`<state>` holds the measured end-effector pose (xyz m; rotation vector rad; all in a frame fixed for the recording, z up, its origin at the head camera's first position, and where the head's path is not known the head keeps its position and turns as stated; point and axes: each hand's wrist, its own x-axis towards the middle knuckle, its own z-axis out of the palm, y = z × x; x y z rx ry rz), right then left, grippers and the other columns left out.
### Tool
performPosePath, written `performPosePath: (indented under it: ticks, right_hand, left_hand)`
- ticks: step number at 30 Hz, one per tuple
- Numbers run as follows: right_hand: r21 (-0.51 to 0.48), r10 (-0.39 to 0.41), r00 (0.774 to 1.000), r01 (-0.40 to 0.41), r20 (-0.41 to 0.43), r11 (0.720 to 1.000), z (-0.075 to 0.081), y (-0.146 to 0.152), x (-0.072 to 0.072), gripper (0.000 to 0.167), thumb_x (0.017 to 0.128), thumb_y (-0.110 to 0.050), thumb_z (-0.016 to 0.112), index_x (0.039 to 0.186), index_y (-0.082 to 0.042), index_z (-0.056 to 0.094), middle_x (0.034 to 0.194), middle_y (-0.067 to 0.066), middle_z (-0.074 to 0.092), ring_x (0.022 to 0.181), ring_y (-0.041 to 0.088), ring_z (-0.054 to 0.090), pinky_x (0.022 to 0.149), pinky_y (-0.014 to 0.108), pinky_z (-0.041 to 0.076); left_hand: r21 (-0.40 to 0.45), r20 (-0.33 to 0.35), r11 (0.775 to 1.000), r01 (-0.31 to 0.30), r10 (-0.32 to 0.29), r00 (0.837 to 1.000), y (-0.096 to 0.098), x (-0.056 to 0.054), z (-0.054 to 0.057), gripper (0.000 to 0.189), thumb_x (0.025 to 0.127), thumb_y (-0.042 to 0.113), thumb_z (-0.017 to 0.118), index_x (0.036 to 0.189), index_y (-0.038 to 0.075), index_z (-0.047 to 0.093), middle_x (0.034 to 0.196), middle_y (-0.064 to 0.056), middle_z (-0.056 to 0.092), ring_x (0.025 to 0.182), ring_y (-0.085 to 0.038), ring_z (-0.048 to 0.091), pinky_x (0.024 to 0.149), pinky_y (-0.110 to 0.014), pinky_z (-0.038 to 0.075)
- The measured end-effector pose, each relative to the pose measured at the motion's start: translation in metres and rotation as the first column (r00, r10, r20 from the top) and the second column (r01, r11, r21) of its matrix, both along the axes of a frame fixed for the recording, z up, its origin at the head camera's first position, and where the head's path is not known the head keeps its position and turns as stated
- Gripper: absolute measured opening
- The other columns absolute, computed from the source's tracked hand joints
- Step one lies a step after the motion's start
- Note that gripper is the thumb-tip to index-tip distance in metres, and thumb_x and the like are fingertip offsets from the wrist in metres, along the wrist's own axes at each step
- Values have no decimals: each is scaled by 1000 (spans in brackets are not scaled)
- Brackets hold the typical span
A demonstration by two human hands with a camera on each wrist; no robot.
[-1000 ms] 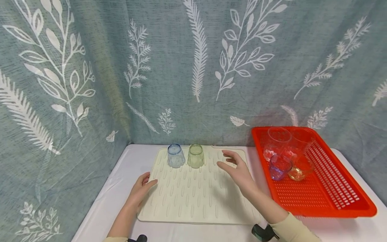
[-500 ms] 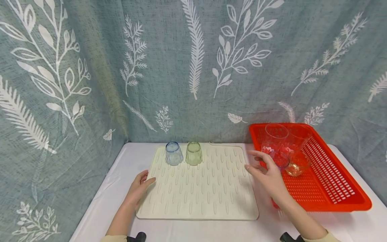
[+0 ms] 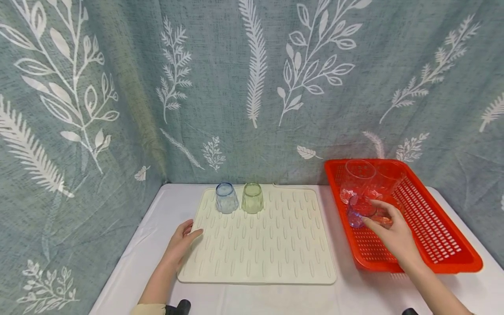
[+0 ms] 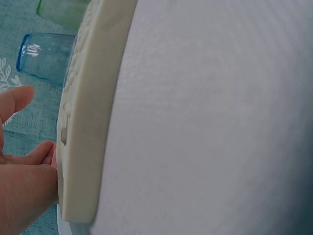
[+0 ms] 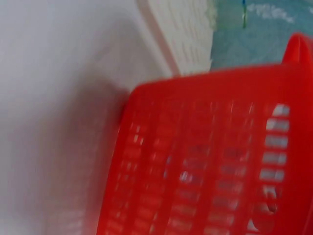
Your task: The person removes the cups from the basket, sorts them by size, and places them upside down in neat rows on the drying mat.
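In the head view my left hand [image 3: 182, 242] rests at the left edge of a cream drying mat [image 3: 256, 249], its fingers loosely bent. A blue glass [image 3: 226, 199] and a green glass [image 3: 252, 199] stand on the mat's back left part. My right hand [image 3: 395, 232] is over the red basket [image 3: 417, 267], thumb and fingers spread apart. Its fingertips are right at the side of a purple glass [image 3: 356, 215]. Behind that hand an amber glass [image 3: 383, 220] is mostly hidden. The left wrist view shows the left thumb [image 4: 17, 100] above the mat's edge.
Two clear glasses [image 3: 357, 177] stand at the back of the basket. A white cloth [image 3: 252, 299] covers the table. Behind it hangs a green-blue curtain [image 3: 220, 87] with white leaf prints. The basket's wall [image 5: 195, 98] fills much of the right wrist view.
My right hand has moved right from above the mat into the basket, to the purple and amber glasses. The left hand has stayed at the mat's edge.
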<state>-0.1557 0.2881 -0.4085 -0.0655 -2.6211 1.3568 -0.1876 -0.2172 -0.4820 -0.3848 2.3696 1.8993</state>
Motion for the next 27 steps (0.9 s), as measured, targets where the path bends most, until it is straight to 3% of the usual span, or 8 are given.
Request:
performPosePath:
  ticks: [3,7,10,18,22,27]
  right_hand:
    - [25,-7,1000,6,27,1000,0,10,-2,65,94,-33,66,144,-3,38,134,24,41,114,40,46,70,11,46]
    - [57,-14,998,10,64,998,-1,21,-6,72,93,-33,67,144,3,33,138,30,35,117,46,41,84,42,52]
    - [92,-22,997,15,72,996,-2,29,-11,79,91,-34,69,144,8,28,140,35,29,119,50,34,88,65,43]
    - [167,-40,998,30,54,985,-7,49,-22,95,86,-27,75,143,18,14,136,42,20,119,56,24,88,72,35]
    - [179,-39,993,18,114,984,-10,57,-26,103,84,-26,76,143,20,5,136,45,15,119,58,21,90,75,32]
    - [108,-15,982,-5,187,994,-14,66,-32,107,84,-24,75,145,17,-3,139,45,12,123,59,20,95,75,30]
  left_hand:
    - [-1,0,1000,6,-6,1000,0,-1,1,76,97,18,59,152,-7,13,149,-28,25,135,-38,29,113,-48,26]
    - [7,-2,1000,12,-11,1000,0,-1,0,76,97,17,58,152,-7,12,149,-28,25,135,-38,29,112,-47,26]
    - [10,0,1000,9,-9,1000,0,-1,0,75,97,16,58,152,-7,13,148,-27,25,134,-37,30,112,-46,27]
    - [13,-2,1000,11,-11,1000,2,-2,1,77,96,17,59,152,-7,12,147,-27,25,133,-37,30,111,-46,28]
    - [8,1,1000,11,-11,1000,1,-1,1,77,96,17,59,152,-7,12,148,-28,25,133,-37,30,112,-47,28]
    - [5,7,1000,11,-11,1000,0,0,2,78,96,18,59,152,-7,12,149,-27,24,134,-37,29,113,-47,26]
